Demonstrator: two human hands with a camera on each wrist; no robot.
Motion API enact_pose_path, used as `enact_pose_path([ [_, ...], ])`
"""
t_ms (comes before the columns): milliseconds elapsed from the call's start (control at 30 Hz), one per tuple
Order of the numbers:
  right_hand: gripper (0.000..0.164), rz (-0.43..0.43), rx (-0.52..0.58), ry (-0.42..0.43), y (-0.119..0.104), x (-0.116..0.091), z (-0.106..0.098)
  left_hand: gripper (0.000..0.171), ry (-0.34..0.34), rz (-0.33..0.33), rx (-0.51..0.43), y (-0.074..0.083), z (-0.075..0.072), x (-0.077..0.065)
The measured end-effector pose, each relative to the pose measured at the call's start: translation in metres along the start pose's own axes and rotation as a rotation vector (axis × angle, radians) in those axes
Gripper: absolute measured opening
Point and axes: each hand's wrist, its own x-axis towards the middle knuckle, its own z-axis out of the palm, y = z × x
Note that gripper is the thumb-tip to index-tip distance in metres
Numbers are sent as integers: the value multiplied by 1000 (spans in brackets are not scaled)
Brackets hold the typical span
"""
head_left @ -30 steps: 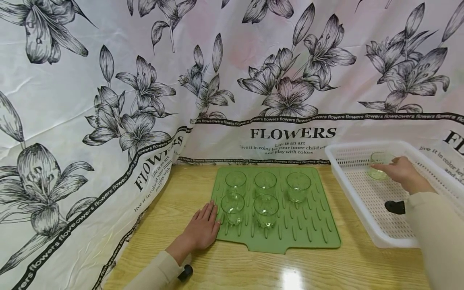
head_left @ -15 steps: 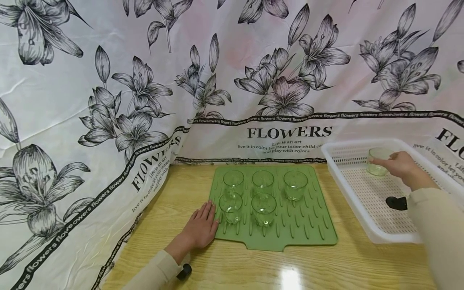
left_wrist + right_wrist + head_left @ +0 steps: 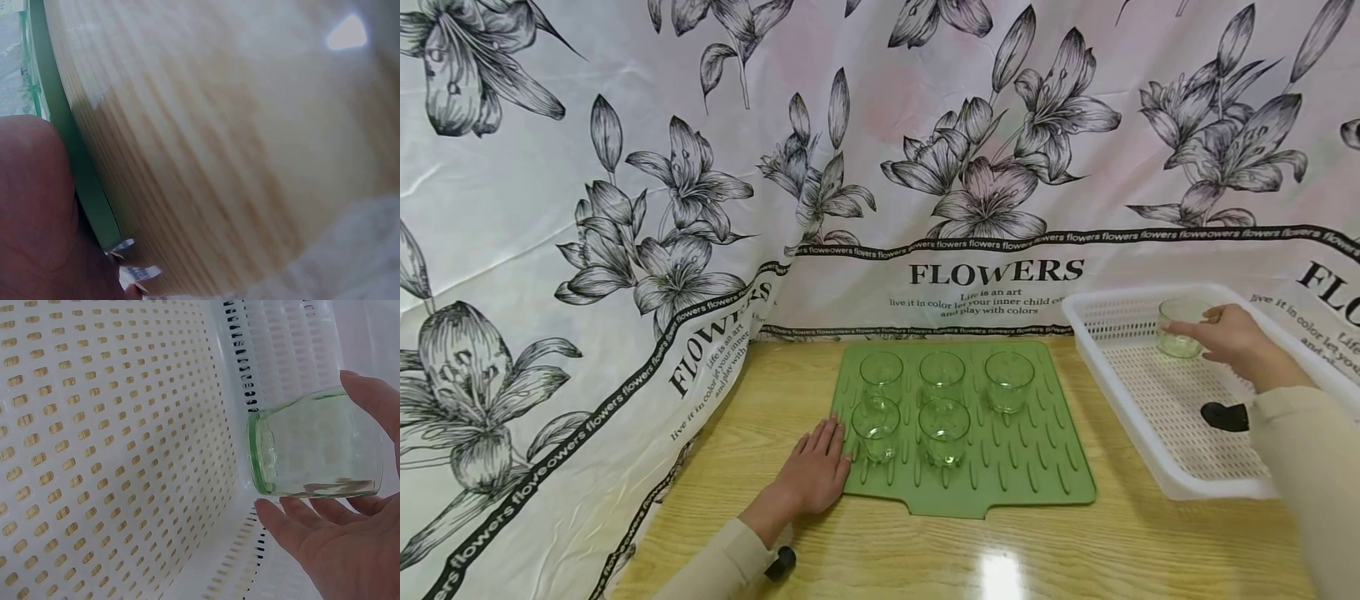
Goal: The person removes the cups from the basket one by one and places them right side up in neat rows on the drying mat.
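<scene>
In the head view my right hand [image 3: 1243, 346] grips a clear greenish drinking glass [image 3: 1178, 317] at the back of the white plastic basket [image 3: 1131, 433]. Up close in the right wrist view, the thumb lies along one side of this glass [image 3: 312, 447] and the fingers [image 3: 290, 528] along the other. My left hand [image 3: 816, 467] lies flat, its fingers against the left edge of a green ribbed drying mat [image 3: 1030, 467]. Several matching glasses stand on the mat: three in the back row, including the back-right glass [image 3: 1009, 383], and two in front, including the front-left glass [image 3: 876, 429].
The mat and basket sit on a wood-grain table [image 3: 865, 550], the basket to the right. A flower-printed cloth [image 3: 970, 200] hangs behind and along the left side. Black wrist cameras show at the left wrist [image 3: 781, 564] and the right wrist [image 3: 1225, 417].
The head view has shifted slightly, so everything sits a little further left and up. The right hand stays at the glass in the basket; the left hand keeps its place by the mat.
</scene>
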Motion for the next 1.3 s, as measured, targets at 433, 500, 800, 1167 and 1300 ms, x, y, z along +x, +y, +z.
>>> enact_pose_path([
  [433,111,-29,66,12,-9,-6,-3,64,-4,-3,2,0,-3,0],
  [500,111,-30,66,10,-8,-6,-3,64,-7,-3,0,-1,-2,1],
  [800,108,-60,66,32,-13,-10,-6,64,-1,0,-21,2,-4,-1],
  [1167,106,-89,83,35,-22,-17,-6,64,-6,-7,-13,0,0,1],
  [1300,104,-108,82,41,-24,-21,-4,64,-6,-8,-24,1,0,0],
])
